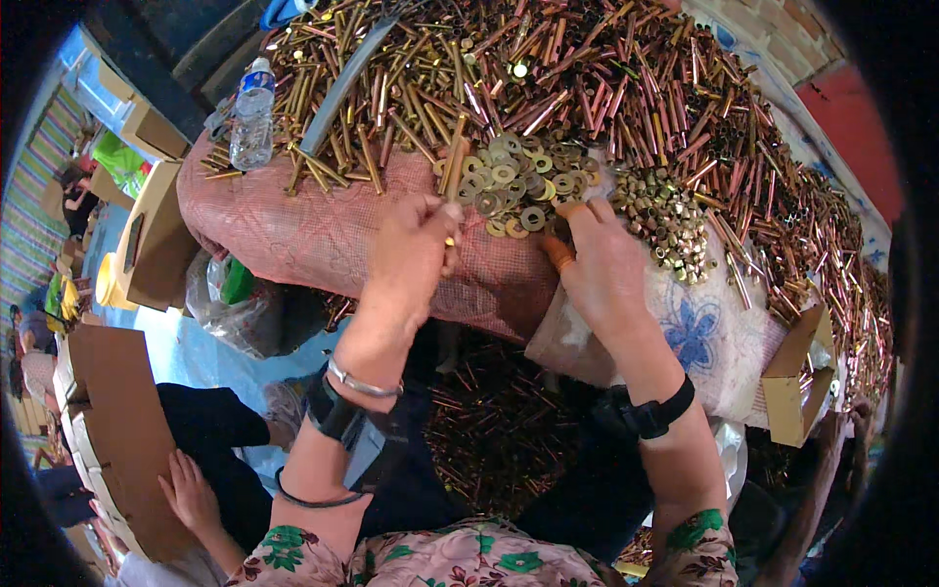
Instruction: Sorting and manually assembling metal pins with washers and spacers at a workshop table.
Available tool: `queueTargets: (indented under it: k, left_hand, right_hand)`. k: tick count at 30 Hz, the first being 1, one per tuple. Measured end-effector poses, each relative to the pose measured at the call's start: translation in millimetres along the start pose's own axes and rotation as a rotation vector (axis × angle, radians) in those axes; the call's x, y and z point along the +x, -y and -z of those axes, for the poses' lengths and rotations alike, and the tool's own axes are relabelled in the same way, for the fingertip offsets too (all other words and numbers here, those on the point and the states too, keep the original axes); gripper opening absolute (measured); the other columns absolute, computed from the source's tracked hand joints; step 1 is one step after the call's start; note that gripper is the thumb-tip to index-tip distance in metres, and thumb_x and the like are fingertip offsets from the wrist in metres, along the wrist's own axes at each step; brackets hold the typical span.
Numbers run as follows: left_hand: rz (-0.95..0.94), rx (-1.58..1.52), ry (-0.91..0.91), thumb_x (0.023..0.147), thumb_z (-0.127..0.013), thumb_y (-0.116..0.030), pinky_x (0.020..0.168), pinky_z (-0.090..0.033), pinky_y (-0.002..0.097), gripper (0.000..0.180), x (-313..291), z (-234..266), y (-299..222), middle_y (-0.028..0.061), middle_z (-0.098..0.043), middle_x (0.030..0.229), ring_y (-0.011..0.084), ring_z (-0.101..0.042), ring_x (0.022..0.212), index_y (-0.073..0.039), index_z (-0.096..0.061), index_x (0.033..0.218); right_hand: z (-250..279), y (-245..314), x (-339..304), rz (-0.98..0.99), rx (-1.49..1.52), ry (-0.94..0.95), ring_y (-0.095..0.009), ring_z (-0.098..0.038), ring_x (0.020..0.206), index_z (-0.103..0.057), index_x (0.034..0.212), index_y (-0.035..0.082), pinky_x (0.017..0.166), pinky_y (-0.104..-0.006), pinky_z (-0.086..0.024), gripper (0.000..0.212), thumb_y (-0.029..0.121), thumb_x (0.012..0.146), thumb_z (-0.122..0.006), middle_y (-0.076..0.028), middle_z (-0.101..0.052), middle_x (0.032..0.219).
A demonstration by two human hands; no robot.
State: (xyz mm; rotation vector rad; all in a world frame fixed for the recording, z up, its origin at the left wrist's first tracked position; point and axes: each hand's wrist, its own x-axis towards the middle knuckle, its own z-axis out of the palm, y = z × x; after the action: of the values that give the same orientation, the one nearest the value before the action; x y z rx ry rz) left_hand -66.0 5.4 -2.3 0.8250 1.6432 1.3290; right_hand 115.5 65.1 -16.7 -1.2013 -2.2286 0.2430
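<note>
My left hand is closed around a few long brass-coloured bolts, which stand up out of its fingers. Just beyond, a pile of flat metal washers lies on pinkish woven sacking. My right hand reaches to the pile's near right edge, its fingers bent and the thumb apart from the forefinger. Orange covers wrap the thumb and forefinger. No part shows between those fingers. Small cylindrical nuts are heaped to the right of this hand.
Loose bolts and copper-coloured metal sleeves cover the far side. A metal strip and a water bottle are at far left. A small carton stands right. At lower left, another person's hand touches a cardboard box.
</note>
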Motion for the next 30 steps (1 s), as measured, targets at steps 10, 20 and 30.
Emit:
queueTargets:
  k: [10,20,30]
  left_hand:
    - [0.221,-0.327,0.265,0.090,-0.047,-0.015,0.057,-0.044,0.0241,0.015,-43.1,-20.5,7.7,-0.0004,-0.049,0.074,0.0099,-0.049,0.063,-0.004,-0.051,0.100]
    - [0.301,-0.453,0.290,0.091,-0.043,-0.010,0.051,-0.036,0.0201,0.012,-44.7,-30.9,22.5,0.0023,-0.048,0.075,0.0078,-0.041,0.060,-0.002,-0.048,0.099]
    - [0.304,-0.491,0.278,0.091,-0.043,-0.010,0.048,-0.032,0.0192,0.012,-44.2,-34.5,22.0,0.0010,-0.046,0.073,0.0064,-0.038,0.056,-0.001,-0.048,0.098]
  right_hand:
    - [2.3,-3.8,-0.6,0.139,-0.012,-0.003,-0.037,-0.054,0.077,-0.052,0.087,0.003,0.064,-0.0412,-0.045,0.022,0.005,0.070,-0.065,-0.015,-0.050,0.087]
    - [-2.1,-2.8,0.1,0.041,-0.008,0.005,-0.038,-0.053,0.078,-0.052,0.091,0.002,0.064,-0.0419,-0.045,0.019,0.003,0.074,-0.060,-0.017,-0.050,0.089]
    - [-13.1,-12.5,0.2,0.029,0.128,-0.185,-0.036,-0.056,0.071,-0.054,0.085,0.001,0.062,-0.0407,-0.046,0.011,0.000,0.075,-0.057,-0.016,-0.055,0.081]
